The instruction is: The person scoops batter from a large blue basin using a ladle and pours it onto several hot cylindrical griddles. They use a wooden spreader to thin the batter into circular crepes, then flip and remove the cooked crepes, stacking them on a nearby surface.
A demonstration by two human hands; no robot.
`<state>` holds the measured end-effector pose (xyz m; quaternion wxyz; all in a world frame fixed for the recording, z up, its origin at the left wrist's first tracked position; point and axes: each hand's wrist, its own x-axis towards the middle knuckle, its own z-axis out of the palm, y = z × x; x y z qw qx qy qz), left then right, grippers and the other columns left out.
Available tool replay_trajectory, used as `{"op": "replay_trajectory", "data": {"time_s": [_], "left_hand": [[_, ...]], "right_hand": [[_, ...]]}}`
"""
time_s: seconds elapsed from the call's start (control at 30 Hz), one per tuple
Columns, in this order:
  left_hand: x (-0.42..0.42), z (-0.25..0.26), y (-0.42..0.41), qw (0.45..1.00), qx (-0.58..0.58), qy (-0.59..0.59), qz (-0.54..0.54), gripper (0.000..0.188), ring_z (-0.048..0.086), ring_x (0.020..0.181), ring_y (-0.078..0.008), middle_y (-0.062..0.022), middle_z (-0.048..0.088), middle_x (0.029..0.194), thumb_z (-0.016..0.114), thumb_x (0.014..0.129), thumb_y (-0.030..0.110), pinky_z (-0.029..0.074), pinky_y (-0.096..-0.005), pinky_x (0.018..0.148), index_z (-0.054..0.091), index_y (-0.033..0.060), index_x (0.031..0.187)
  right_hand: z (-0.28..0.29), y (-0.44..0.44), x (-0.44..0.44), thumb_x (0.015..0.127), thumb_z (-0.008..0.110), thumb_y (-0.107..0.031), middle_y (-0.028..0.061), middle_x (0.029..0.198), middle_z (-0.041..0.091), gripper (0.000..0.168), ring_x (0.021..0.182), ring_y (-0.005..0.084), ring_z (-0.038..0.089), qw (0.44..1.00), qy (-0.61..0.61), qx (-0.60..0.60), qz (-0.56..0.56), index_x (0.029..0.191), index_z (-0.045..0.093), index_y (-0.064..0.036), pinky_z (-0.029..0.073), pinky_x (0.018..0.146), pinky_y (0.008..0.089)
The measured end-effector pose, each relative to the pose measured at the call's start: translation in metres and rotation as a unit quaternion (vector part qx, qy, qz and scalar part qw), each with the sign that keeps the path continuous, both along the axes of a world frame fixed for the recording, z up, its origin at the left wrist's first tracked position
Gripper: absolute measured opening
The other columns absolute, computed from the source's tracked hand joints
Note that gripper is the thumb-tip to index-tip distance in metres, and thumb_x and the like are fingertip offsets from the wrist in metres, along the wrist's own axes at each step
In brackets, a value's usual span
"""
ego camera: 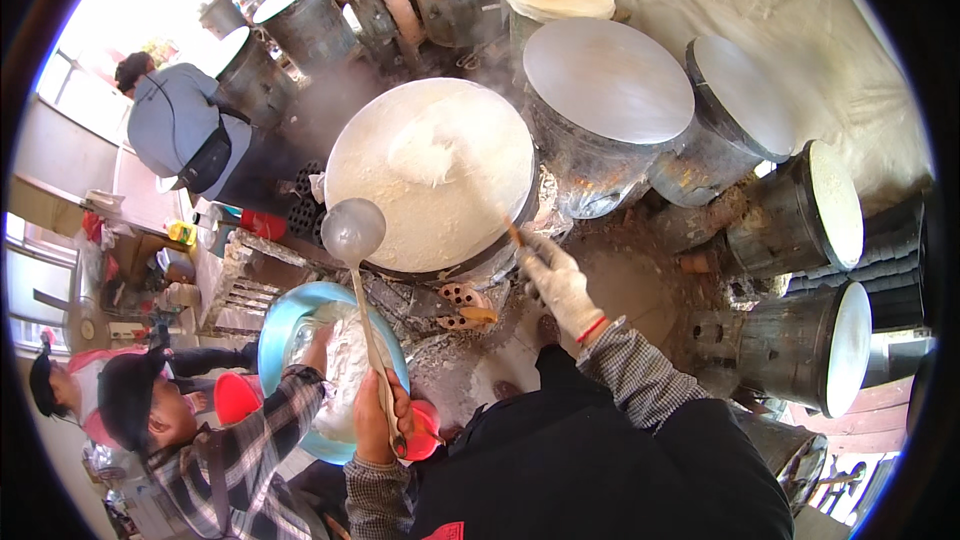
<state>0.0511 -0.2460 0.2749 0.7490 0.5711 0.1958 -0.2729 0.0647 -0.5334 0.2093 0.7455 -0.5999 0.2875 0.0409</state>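
My left hand (381,416), bare, grips the long handle of a metal ladle (354,232). Its rounded bowl is raised by the near left edge of a round griddle (480,258). A pale, pasty layer (409,202) covers the griddle top, with a thicker whitish patch near the middle. On my right hand (561,285) is an off-white knit glove; the fingers hold a wooden tool handle (513,231) at the griddle's right edge. The tool's far end is blurred over the griddle. Below the ladle stands a light-blue basin (271,341) of thick, whitish batter or dough (346,382).
A co-worker in a plaid shirt (225,457) reaches one hand into the basin. Another person (180,120) bends at the far left. Several drum stoves with round tops, including a nearby one (607,82), surround me. Perforated coal briquettes (456,295) and a red bucket (424,431) sit close by.
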Motion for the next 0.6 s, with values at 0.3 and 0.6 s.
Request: {"op": "replay_trajectory", "data": {"time_s": [0.3,0.6], "left_hand": [[0.065,0.009,-0.04,0.998,0.032,-0.04,-0.042,0.034,0.037,0.034,-0.011,-0.0022,0.041,0.052,0.035,0.095,0.039,0.03,-0.023,0.03,0.046,0.007,0.089],[0.142,-0.034,-0.092,0.98,0.137,-0.13,-0.059,0.037,0.042,0.035,-0.0131,-0.0036,0.044,0.056,0.033,0.096,0.039,0.034,-0.0261,0.03,0.043,0.0053,0.087]], "right_hand": [[0.009,-0.032,0.034,0.09,0.054,-0.023,0.0093,0.117,0.059,0.037,0.103,0.0199,0.057,0.973,-0.052,-0.182,0.136,0.125,0.052,-0.011,0.045,0.09,0.0274],[-0.004,-0.071,0.081,0.089,0.053,-0.032,0.011,0.118,0.059,0.044,0.102,0.0172,0.058,0.93,-0.004,-0.279,0.24,0.129,0.048,-0.012,0.044,0.09,0.0294]]}}
